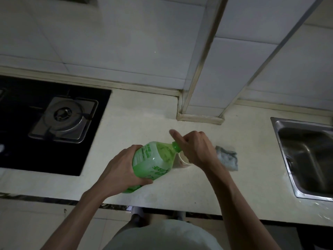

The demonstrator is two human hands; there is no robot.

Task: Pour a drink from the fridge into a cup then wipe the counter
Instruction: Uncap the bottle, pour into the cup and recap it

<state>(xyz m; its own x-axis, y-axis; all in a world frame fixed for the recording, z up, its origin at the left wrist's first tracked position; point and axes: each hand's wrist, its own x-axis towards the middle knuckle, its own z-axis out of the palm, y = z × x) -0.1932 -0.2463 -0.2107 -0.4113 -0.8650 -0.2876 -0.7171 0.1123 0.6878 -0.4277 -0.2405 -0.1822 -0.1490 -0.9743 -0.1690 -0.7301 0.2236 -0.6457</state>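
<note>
A green plastic drink bottle point(153, 161) is tilted over the pale counter point(137, 121), its neck pointing up and to the right. My left hand point(120, 170) grips its lower body. My right hand point(194, 148) is curled round the green cap at the neck, with the index finger sticking out. Just under the neck a white cup point(182, 162) stands on the counter, mostly hidden by the bottle and my right hand. A grey-blue cloth point(228, 157) lies flat on the counter to the right of the cup.
A black gas hob point(21, 152) with a steel burner point(64, 120) fills the left. A steel sink point(306, 156) is set into the counter at the right. A tiled pillar point(203, 98) juts out from the back wall behind the cup.
</note>
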